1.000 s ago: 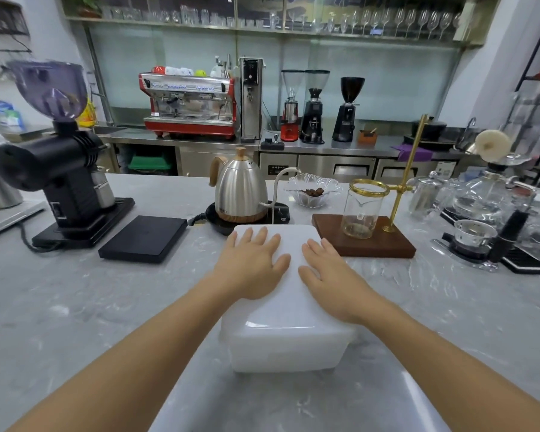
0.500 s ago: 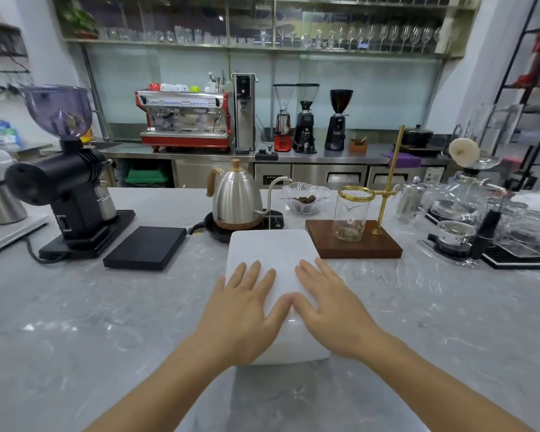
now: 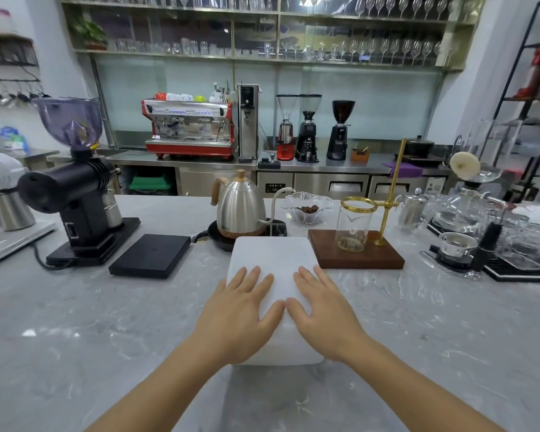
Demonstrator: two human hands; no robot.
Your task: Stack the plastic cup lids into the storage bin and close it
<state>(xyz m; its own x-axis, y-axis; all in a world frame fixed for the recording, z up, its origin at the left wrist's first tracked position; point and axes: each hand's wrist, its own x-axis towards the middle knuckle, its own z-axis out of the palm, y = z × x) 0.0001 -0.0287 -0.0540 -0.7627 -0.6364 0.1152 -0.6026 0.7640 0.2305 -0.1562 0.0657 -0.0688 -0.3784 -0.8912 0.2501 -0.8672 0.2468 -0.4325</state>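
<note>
A white translucent storage bin (image 3: 272, 254) stands on the grey marble counter in front of me, with its flat lid on top. My left hand (image 3: 237, 310) lies flat on the near left part of the lid, fingers straight and spread. Beside it, my right hand (image 3: 321, 310) lies flat on the near right part, its thumb almost touching the left thumb. Both palms press on the lid. The cup lids are not visible; the bin's inside is hidden.
Behind the bin stand a steel gooseneck kettle (image 3: 240, 210), a glass bowl of beans (image 3: 307, 207) and a wooden pour-over stand with a glass jar (image 3: 356, 247). A black scale (image 3: 150, 255) and a black grinder (image 3: 75, 194) sit to the left. Glassware crowds the right side (image 3: 480, 232).
Both hands have slid from the lid's middle toward its near edge and still lie flat. The camera has tilted up, so the bin's front wall is hidden now.
</note>
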